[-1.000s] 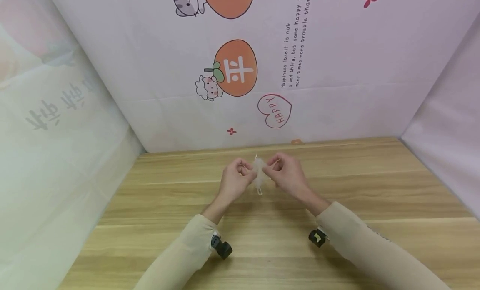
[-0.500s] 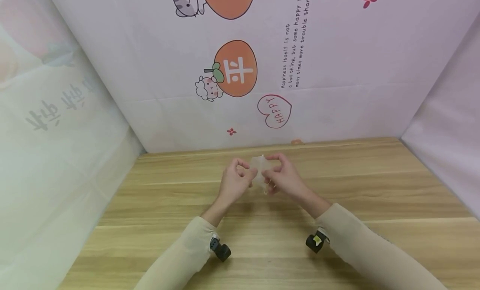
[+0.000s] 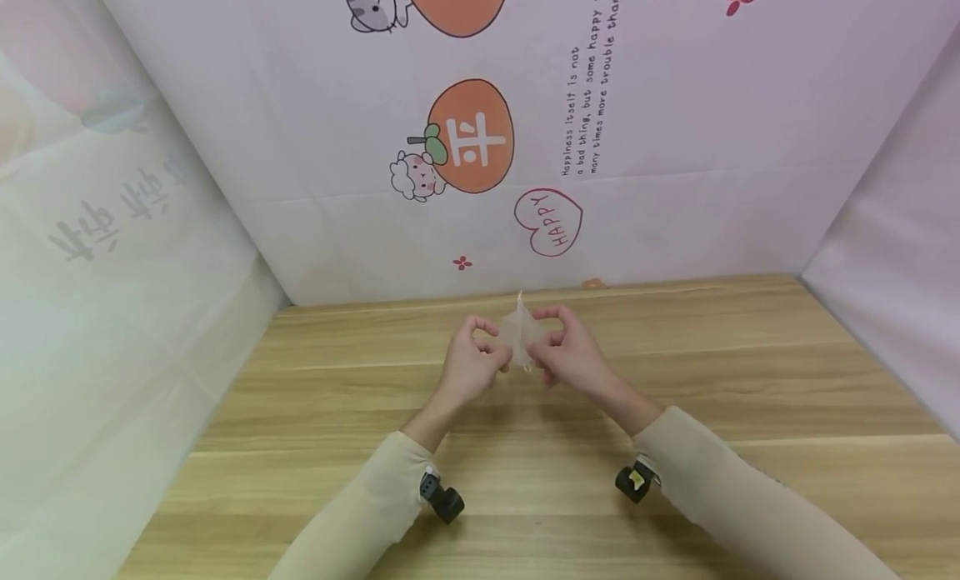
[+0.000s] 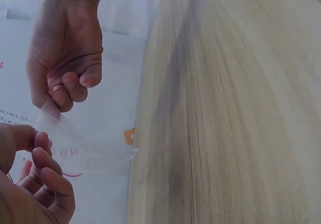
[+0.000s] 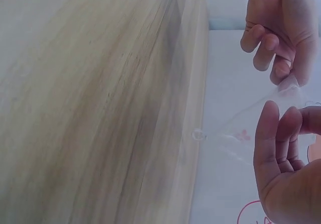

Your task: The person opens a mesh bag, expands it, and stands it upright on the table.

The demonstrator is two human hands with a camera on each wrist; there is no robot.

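Note:
A thin, translucent whitish piece of film [image 3: 517, 326] is stretched between both hands above the table, pointed at its upper end in the head view. My left hand [image 3: 470, 359] pinches its left side between thumb and index finger. On the opposite side, my right hand [image 3: 573, 351] pinches it in the same manner. The left wrist view has the film [image 4: 75, 138] drawn out to a tip on the right. A small clear curl or loop [image 5: 199, 134] shows at one corner in the right wrist view. Its exact kind cannot be told.
The wooden table [image 3: 360, 430] reaches back to a white printed cloth wall [image 3: 675, 147]. Further cloth walls stand on the left [image 3: 112, 313] and right [image 3: 900, 272]. A black wrist camera [image 3: 446, 503] sits at the left cuff, another [image 3: 633, 482] at the right.
The film was narrow and bunched between the hands a second ago; it now spreads wider. Its upper tip points higher and its lower end sits higher. Both hands have hardly moved.

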